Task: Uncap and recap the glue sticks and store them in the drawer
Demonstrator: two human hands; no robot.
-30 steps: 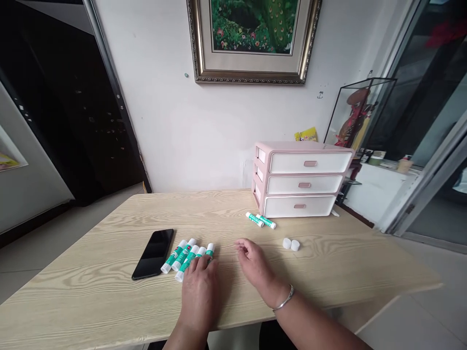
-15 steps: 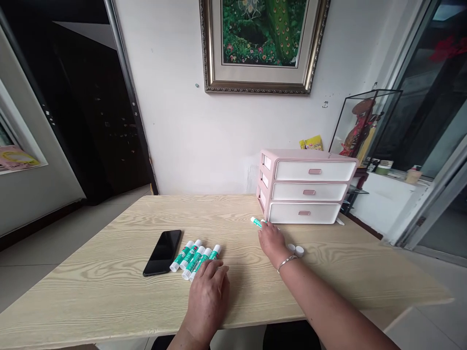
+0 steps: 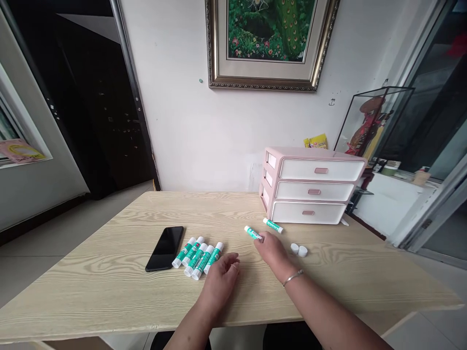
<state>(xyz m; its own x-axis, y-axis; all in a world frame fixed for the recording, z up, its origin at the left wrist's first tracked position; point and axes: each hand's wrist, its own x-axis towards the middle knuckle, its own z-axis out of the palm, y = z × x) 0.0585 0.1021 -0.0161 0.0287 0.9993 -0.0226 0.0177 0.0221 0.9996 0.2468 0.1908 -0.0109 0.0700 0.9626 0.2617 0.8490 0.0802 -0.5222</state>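
Observation:
My right hand (image 3: 273,253) is closed on the near end of a green-and-white glue stick (image 3: 252,232), whose far end points to the back left. Behind it, a second glue stick (image 3: 273,225) lies on the table in front of the drawer unit. Two white caps (image 3: 302,251) rest to the right of this hand. My left hand (image 3: 223,274) rests by the right end of a group of several glue sticks (image 3: 201,262) lying side by side at a slant. Its fingers are loosely bent and apart, and nothing shows in them.
A black phone (image 3: 165,249) lies left of the grouped glue sticks. At the back right of the wooden table (image 3: 109,287) stands a pink-and-white drawer unit (image 3: 314,192), with a yellow packet (image 3: 316,141) showing above it. The wall runs along the table's back edge.
My right hand has drawn a glue stick toward me and left, away from the one by the drawers. My left hand has shifted right, off the grouped sticks. The camera has turned slightly.

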